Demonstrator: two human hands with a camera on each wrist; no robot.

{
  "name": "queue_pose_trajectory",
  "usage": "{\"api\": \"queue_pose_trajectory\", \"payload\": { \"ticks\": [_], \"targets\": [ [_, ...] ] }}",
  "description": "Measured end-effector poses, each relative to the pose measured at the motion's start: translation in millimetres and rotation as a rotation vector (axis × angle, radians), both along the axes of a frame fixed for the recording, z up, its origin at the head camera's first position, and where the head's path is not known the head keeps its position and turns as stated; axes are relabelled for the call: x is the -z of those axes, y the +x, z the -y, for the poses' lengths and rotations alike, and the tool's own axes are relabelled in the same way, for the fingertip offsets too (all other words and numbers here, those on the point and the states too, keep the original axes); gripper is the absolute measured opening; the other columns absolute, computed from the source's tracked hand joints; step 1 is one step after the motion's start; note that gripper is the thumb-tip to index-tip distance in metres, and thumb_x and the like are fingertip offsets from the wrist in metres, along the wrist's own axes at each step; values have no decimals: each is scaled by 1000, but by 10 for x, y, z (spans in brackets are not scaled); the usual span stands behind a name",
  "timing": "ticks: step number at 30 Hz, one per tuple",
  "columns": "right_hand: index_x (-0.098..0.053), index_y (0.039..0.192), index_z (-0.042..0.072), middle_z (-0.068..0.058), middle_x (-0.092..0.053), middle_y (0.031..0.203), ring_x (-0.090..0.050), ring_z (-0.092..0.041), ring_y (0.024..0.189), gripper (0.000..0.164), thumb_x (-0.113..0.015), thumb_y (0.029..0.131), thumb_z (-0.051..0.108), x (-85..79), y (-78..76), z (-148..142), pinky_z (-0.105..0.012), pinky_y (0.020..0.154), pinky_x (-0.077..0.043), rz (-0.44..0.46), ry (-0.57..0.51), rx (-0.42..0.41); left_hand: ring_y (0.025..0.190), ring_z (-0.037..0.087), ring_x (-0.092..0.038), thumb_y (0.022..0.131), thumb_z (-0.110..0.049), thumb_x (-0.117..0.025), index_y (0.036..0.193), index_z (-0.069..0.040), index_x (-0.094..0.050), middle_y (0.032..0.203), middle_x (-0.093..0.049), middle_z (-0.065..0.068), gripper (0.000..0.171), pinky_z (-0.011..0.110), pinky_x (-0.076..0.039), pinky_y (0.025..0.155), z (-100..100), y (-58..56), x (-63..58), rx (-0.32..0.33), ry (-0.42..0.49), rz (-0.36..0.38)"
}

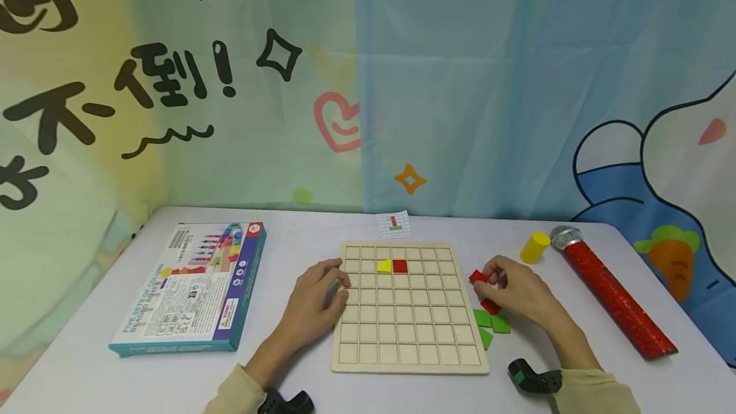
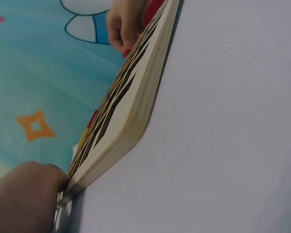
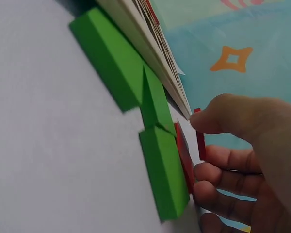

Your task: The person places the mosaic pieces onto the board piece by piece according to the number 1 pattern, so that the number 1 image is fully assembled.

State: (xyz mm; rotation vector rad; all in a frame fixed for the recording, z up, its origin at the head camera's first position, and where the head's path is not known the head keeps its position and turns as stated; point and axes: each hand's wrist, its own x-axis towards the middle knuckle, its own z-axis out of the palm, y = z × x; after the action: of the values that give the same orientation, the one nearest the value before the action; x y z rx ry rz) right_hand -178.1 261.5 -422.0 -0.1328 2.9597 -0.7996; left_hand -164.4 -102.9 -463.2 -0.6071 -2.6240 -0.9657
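Nearest, right of centre low in frame: green pieces (image 1: 500,324) on the surface (image 1: 425,395), by the lower right edge of the gridded board (image 1: 409,339). Just past them, a loose red piece (image 1: 490,306) under the right hand (image 1: 520,286). Right grip pinching: held red piece (image 3: 200,136) sits between thumb and index fingertips, just off the board's right edge. Left hand (image 1: 315,296), left of centre: fingers loosely bent, touching the board's left edge, grip relaxed, not clenched. Farther up the board, a yellow piece (image 1: 384,266) and red square (image 1: 399,266) side by side. Then yellow cylinder (image 1: 535,247), right of frame; pattern card (image 1: 394,225) beyond the board, centre; backdrop (image 1: 448,114) behind, top.
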Motion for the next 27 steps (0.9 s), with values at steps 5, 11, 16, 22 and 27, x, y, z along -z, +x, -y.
{"api": "queue_pose_trajectory", "payload": {
  "ticks": [5,11,16,22,27],
  "targets": [
    [-57,102,7,-3,-57,86,-51,-16,76,35,-68,83,34,5,-4,71,-24,58,-43,1,-20,-8,128,29,-48,88,-16,-61,93,-23,-59,133,-55,9,9,56,-34,102,-3,-9,12,0,-4,-6],
    [-57,102,8,-3,-57,85,-49,-15,72,32,-69,83,31,-15,-16,134,-23,53,-43,-11,-44,-38,128,28,-47,88,-16,-61,93,-23,-59,133,-55,8,9,55,-35,102,1,-15,17,-2,-5,-9],
    [-56,104,9,-3,-56,85,-49,-15,70,34,-69,84,33,-58,-5,198,-23,50,-42,-1,-80,-69,129,28,-47,88,-16,-61,93,-23,-59,133,-55,8,9,55,-34,102,7,-15,18,-8,-8,0],
    [-57,105,9,-3,-57,85,-49,-14,68,32,-69,85,32,-95,1,264,-23,48,-42,-14,-97,-95,129,29,-47,88,-16,-60,93,-23,-58,133,-55,9,8,56,-33,103,5,-11,11,-3,0,3],
    [-58,103,10,-4,-57,84,-49,-13,60,29,-69,85,29,-89,-5,309,-24,45,-41,-25,-125,-113,129,29,-47,88,-17,-60,93,-24,-58,134,-55,9,9,56,-33,103,0,-16,16,-1,-5,3]
  ]
}}
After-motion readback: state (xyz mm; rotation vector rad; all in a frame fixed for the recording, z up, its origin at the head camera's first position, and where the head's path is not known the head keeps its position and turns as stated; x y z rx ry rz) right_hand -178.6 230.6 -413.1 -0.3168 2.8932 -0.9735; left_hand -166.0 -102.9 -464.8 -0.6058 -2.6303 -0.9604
